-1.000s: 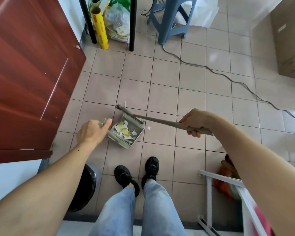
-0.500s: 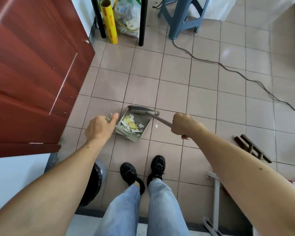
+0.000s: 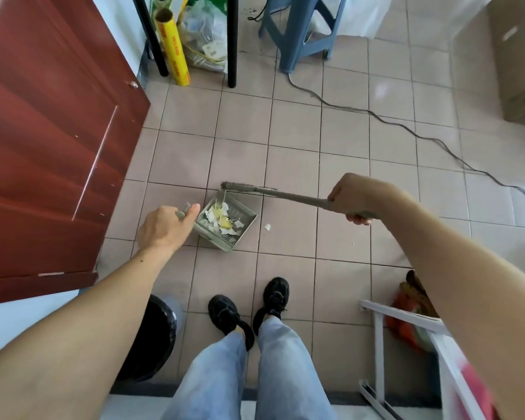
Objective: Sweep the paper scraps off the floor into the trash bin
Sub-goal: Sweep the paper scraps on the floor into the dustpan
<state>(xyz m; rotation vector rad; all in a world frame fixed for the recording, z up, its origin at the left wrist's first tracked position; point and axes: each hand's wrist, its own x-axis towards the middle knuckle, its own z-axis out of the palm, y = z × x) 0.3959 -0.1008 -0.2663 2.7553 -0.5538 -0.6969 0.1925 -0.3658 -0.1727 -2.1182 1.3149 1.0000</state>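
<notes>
Left hand clamps the dustpan, right hand the broom; one scrap beside the dustpan apparently remains to sweep in.

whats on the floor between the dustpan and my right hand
One small white paper scrap lies on the tile just right of the dustpan, below the broom handle held by the right hand. Otherwise bare tile, in the head view.

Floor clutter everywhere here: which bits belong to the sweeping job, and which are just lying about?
In the job: broom, dustpan holding paper scraps, one stray scrap, black-lined trash bin.

Just lying about: blue stool, cable, yellow roll, plastic bag, white rack.
</notes>
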